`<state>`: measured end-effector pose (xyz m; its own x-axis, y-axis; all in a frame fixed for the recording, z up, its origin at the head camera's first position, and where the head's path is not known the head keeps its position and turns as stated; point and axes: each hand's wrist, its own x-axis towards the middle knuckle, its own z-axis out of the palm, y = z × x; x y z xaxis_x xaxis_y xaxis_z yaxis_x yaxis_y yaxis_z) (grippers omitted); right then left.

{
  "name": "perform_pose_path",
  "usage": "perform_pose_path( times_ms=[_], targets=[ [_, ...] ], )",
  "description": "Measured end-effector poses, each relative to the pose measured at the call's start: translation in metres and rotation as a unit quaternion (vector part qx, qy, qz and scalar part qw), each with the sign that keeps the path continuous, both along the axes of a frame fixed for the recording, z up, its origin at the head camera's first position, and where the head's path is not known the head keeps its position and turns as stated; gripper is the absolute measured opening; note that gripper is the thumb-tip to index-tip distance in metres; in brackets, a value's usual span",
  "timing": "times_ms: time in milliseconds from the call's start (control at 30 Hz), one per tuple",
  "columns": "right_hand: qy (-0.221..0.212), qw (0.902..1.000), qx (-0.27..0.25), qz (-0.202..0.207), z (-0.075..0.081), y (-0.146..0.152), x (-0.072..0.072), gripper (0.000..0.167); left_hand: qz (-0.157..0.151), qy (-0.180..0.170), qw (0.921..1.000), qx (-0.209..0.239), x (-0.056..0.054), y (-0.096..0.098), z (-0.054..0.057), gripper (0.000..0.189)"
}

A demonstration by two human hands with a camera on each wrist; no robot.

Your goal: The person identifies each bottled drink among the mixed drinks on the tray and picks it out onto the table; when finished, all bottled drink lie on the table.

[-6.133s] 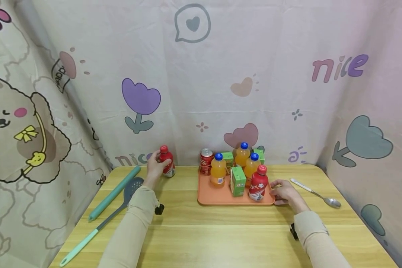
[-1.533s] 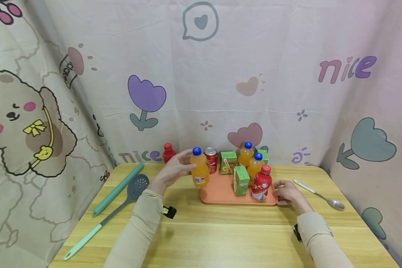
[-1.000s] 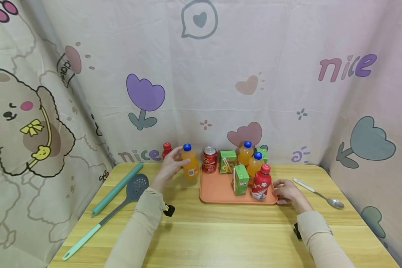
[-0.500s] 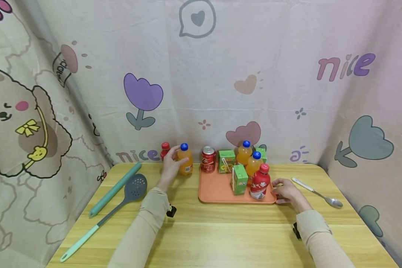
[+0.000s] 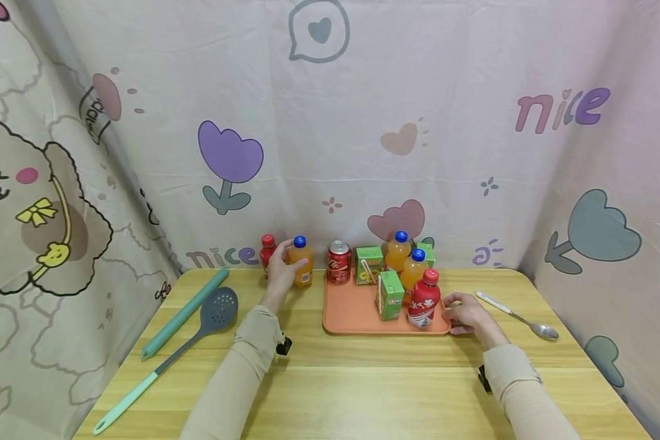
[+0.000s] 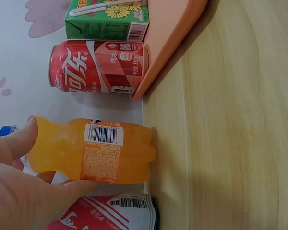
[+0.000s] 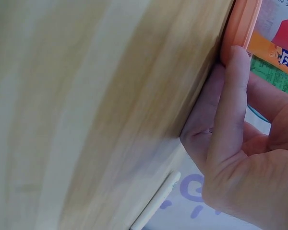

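Left hand (image 5: 279,274) has its thumb and fingers round an orange drink bottle (image 5: 305,277), which is standing upright on the wooden surface (image 5: 363,391), just left of the tray (image 5: 346,311) and right by a red bottle (image 5: 266,252). Right hand (image 5: 469,315) is pinching the tray's right edge, pretty simple grip.

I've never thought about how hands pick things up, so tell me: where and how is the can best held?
Probably round the middle of the can, coming from the front: it stands upright, a plain cylinder without a handle. A carton stands close on its right and a curtain hangs behind, while bare tray shows in front.
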<state>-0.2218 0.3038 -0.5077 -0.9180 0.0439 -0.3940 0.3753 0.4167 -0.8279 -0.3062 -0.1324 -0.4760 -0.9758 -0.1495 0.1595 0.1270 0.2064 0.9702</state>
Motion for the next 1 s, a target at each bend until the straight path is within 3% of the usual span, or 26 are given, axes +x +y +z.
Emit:
perform_pose_path(
  times_ms=[267,600,833,1000],
  targets=[
    [-0.001,1.0,0.002,-0.002,0.0007,-0.0014,-0.0008,0.035,0.012,0.0,0.9999,0.01,-0.0028,-0.0015,-0.0023,0.056],
    [0.006,1.0,0.003,-0.001,0.0004,0.0001,-0.0001,0.037,0.027,0.004,0.9979,-0.059,-0.0051,0.0031,-0.0019,0.057],
    [0.008,1.0,0.0,-0.005,-0.0007,-0.0003,0.0004,0.037,0.033,0.008,0.9965,-0.076,-0.0079,0.0056,-0.0049,0.057],
    [0.007,1.0,0.003,-0.004,0.0,-0.0013,0.0006,0.037,0.042,0.011,0.9959,-0.079,-0.0054,0.0079,-0.0001,0.061]
  ],
)
